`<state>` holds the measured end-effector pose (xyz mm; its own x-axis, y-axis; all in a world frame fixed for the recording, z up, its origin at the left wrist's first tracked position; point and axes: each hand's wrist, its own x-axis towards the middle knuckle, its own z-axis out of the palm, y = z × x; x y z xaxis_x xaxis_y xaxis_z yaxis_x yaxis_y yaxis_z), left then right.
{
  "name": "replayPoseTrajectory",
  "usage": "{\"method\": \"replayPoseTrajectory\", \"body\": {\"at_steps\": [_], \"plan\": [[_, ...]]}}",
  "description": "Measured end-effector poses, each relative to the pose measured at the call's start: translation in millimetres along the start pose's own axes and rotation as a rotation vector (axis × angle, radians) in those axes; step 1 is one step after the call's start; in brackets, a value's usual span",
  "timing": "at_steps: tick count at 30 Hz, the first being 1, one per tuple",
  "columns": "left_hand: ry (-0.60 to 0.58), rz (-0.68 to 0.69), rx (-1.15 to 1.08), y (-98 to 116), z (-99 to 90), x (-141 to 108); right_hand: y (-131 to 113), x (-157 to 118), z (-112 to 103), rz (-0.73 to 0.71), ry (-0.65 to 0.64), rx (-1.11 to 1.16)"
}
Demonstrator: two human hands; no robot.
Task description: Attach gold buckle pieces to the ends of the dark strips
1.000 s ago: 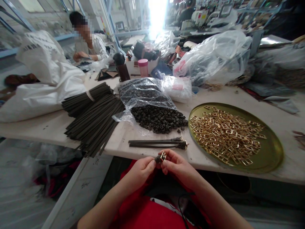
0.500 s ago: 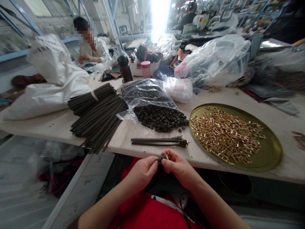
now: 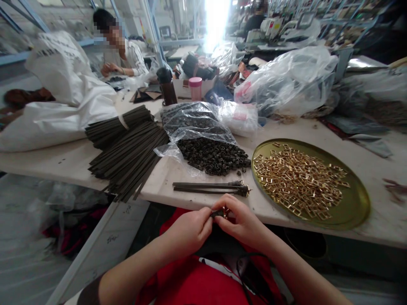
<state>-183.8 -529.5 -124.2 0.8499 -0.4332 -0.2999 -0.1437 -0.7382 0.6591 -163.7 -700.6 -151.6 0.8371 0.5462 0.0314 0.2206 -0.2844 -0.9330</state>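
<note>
My left hand (image 3: 193,226) pinches a dark strap (image 3: 216,213) near its end, at the table's front edge. Opposite it, my right hand (image 3: 238,216) has its fingers closed around a gold buckle (image 3: 225,212) at that strap's end. Much of the strap is hidden by my fingers. Just beyond my hands, several dark straps with buckles (image 3: 208,187) lie side by side on the table. Behind these sits a pile of small black loops (image 3: 213,157), partly under clear plastic. To the right, a round gold tray (image 3: 359,212) holds many gold buckles (image 3: 302,182).
Bundles of dark strips (image 3: 127,152) spread at the left, by a large white sack (image 3: 63,118). Behind stand a dark bottle (image 3: 167,87), a pink-lidded jar (image 3: 195,88) and plastic bags (image 3: 286,80). A person (image 3: 122,55) sits at the back left.
My right hand's fingers have curled further over the buckle, and my left hand has turned so that its back shows more. The view has shifted slightly.
</note>
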Motion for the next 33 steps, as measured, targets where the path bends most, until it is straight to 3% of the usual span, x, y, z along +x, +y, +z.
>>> {"method": "replayPoseTrajectory", "body": {"at_steps": [9,13,16,20,24,26,31,33], "plan": [[0.03,-0.004,-0.206,-6,-0.2,4,1,1,-2,0.093,-0.05,-0.068],[-0.002,-0.023,-0.235,-9,3.1,9,-1,3,-5,-0.035,-0.07,-0.284],[-0.013,-0.012,-0.182,-12,8.7,10,0,2,-3,-0.15,-0.085,-0.464],[-0.035,0.014,-0.061,-13,18.5,3,7,-8,7,-0.187,-0.091,-0.686],[-0.09,0.052,0.081,-14,16.8,-6,13,-18,7,-0.225,-0.11,-0.726],[-0.041,0.044,0.168,-19,7.5,-2,15,-15,-6,-0.189,-0.046,-0.747],[0.374,0.111,0.301,-47,-14.4,45,30,24,-51,-0.014,0.233,-0.911],[0.431,0.109,0.361,-59,-12.2,63,41,38,-56,0.015,0.26,-0.949]]}}
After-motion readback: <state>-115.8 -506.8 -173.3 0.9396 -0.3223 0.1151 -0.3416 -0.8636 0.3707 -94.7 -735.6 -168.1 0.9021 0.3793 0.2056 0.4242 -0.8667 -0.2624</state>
